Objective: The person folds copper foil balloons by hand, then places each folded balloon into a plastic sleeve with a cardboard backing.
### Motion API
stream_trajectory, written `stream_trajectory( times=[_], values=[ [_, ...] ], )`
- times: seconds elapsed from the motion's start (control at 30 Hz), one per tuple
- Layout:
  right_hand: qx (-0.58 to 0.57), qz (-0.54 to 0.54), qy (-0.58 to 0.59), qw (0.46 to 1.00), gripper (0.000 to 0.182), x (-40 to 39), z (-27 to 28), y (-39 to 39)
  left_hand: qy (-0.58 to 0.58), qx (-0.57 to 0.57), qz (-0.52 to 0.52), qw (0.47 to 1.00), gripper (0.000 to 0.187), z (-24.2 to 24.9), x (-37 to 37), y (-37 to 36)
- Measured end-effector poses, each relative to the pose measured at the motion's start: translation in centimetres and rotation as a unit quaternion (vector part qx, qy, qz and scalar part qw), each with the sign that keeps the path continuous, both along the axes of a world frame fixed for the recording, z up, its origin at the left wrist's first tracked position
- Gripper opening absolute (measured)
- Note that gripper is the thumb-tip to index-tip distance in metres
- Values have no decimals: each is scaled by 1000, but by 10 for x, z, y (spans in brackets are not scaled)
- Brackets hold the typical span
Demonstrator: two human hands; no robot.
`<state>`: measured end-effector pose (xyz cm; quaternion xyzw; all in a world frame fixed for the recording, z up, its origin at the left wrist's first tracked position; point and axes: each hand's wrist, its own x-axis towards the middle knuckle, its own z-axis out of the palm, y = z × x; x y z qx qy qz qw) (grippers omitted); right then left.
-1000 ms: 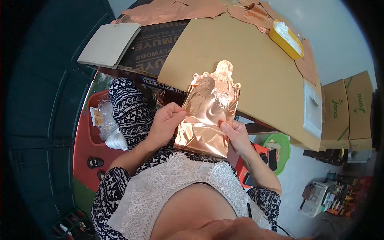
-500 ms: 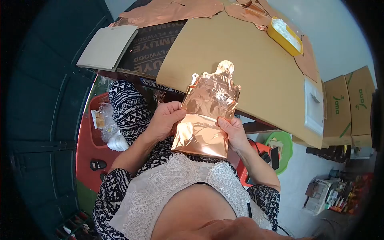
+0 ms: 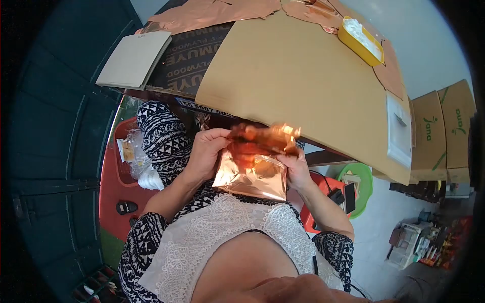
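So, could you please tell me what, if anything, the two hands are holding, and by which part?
A copper-coloured foil piece, held at opposite side edges by the left hand and right hand.

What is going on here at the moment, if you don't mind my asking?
A person is handling a shiny copper-coloured foil with bare hands, the left hand gripping one side and the right hand the other. The foil's lower part shows clearly, but its upper part is blurred, so its exact shape cannot be told. Beyond the hands lies a brown cardboard sheet, with a yellow tub of something white at its far side.
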<state>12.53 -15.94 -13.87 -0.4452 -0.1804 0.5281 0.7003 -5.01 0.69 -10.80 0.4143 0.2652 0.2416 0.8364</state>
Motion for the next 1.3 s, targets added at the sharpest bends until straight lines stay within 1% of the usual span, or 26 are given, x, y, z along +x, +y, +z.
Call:
stream_trajectory(
  times=[0.07,0.1,0.13,0.23,0.27,0.37,0.4,0.47,0.57,0.6,0.63,0.7,0.73,0.83,0.87,0.97,1.0,1.1,1.23,1.27,1.3],
  values=[
    [28,40,-9,999,19,9,-7,-4,2,28,-13,1000,24,12,-1,0],
    [42,60,-13,997,18,10,-5,-4,-2,21,-18,1000,24,11,-1,1],
    [49,29,-9,998,15,4,0,-2,-6,13,-24,1000,24,10,-1,2],
    [88,48,-21,995,16,8,-1,-1,-2,8,-34,999,26,11,0,4],
    [69,52,-1,996,16,9,1,-1,2,9,-36,999,26,11,1,4],
    [84,49,0,995,17,10,5,0,37,-63,-1,997,26,28,12,-1],
    [80,49,-2,996,17,11,5,0,37,-51,-39,997,26,23,10,4],
    [73,49,-4,996,16,13,7,-1,39,-27,-115,992,33,8,2,20],
    [31,21,-73,997,15,11,11,0,23,-181,-190,965,45,20,2,28],
    [32,28,-72,996,15,11,11,-1,56,-179,-209,960,42,30,4,30],
    [32,35,-72,996,15,12,11,-1,95,-109,-216,966,38,30,4,30],
    [36,44,-77,995,15,13,11,-3,172,35,-226,958,31,28,4,30],
    [39,47,-84,995,15,13,12,-3,187,60,-242,950,20,30,5,31],
    [71,60,-85,992,12,16,8,-5,157,53,-207,964,14,26,5,26],
    [86,65,-83,991,16,17,6,-6,144,53,-208,966,13,27,4,26],
    [-7,12,11,1000,32,2,52,1,117,61,-202,970,12,34,1,26],
    [13,58,13,998,44,7,47,-3,117,68,-196,971,11,37,1,25],
    [-17,42,58,997,53,6,47,-10,118,92,-188,971,11,39,0,25],
    [-112,73,-85,987,37,9,49,-11,115,112,-199,967,12,43,2,24],
    [-127,65,-36,989,27,8,55,-9,116,119,-204,965,13,45,2,25],
    [-122,56,-39,990,26,6,60,-8,117,125,-208,963,13,47,2,26]
  ],
)
